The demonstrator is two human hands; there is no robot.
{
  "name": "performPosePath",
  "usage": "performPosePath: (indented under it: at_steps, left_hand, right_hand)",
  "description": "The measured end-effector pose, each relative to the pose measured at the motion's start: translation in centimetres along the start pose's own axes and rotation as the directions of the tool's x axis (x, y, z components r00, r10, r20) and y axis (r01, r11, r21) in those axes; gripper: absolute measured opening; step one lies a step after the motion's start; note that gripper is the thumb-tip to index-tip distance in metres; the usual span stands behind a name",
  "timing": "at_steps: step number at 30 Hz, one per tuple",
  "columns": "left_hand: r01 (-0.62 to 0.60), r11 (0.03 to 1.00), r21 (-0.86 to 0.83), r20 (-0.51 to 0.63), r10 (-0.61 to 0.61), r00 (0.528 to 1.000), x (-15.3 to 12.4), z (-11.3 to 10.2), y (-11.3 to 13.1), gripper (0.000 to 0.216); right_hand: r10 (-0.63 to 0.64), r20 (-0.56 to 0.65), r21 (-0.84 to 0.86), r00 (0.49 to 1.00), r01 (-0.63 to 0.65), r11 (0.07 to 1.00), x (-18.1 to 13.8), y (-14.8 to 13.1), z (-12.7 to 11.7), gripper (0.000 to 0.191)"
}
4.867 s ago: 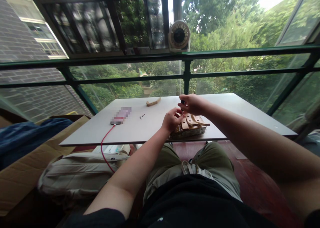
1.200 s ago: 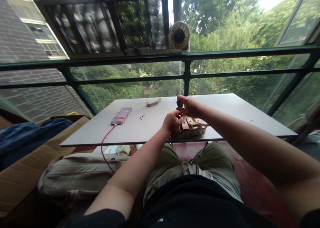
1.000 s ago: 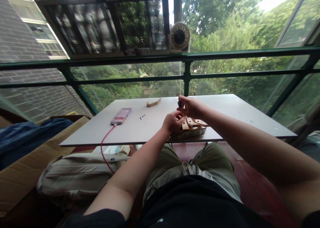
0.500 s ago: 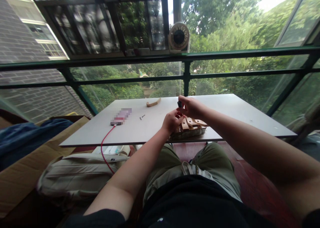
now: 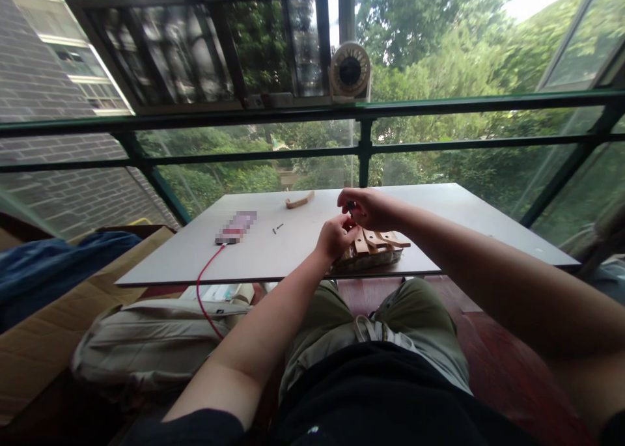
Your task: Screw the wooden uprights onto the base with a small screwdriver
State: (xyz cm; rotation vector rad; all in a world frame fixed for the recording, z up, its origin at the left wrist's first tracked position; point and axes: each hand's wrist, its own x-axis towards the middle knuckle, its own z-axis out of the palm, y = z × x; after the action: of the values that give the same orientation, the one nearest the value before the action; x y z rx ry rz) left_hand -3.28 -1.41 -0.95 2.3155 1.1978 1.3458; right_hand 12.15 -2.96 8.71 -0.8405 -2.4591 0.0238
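Observation:
Close to the table's front edge lies a wooden assembly of pale slats [image 5: 375, 239] with dark holes, on a darker base [image 5: 374, 260]. My left hand [image 5: 336, 237] is closed at its left end, fingertips pinching a part that they mostly hide. Just above, my right hand [image 5: 368, 208] is curled round a small black screwdriver-like handle [image 5: 350, 206]; its lower end is hidden by the fingers. The two hands nearly touch. Left of them lie two small dark screws [image 5: 277, 228], and farther back a curved wooden piece [image 5: 299, 200].
A white table [image 5: 439, 218] spans the space before a green railing [image 5: 293, 153]. A blurred-out phone [image 5: 237, 228] with a red cable [image 5: 199, 290] lies at left. A fan [image 5: 350, 71] stands on the ledge. Below left are a backpack [image 5: 151, 342] and a cardboard box [image 5: 53, 329].
My right hand has turned and its fingers have shifted left over the black handle, which now shows less. One slat at the right sticks out slightly farther. My left hand has hardly moved.

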Motion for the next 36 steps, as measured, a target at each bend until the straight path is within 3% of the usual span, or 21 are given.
performPosePath:
  at_steps: [10,19,36]
  left_hand:
    - [0.021,0.999,0.028,-0.01,-0.02,1.0,0.1,0.3,-0.2,0.008]
    - [0.072,0.997,0.014,0.002,-0.072,0.997,-0.1,0.5,-0.4,0.011]
    - [0.025,0.999,-0.045,0.004,-0.025,1.0,0.1,0.8,-1.1,0.014]
  right_hand:
    - [0.105,0.036,-0.108,0.994,-0.101,0.989,0.8,-0.1,0.4,0.014]
    - [0.231,0.097,-0.295,0.968,-0.194,0.936,1.0,-1.4,-1.1,0.02]
    - [0.214,0.014,-0.294,0.977,-0.201,0.934,0.9,-0.5,-0.6,0.024]
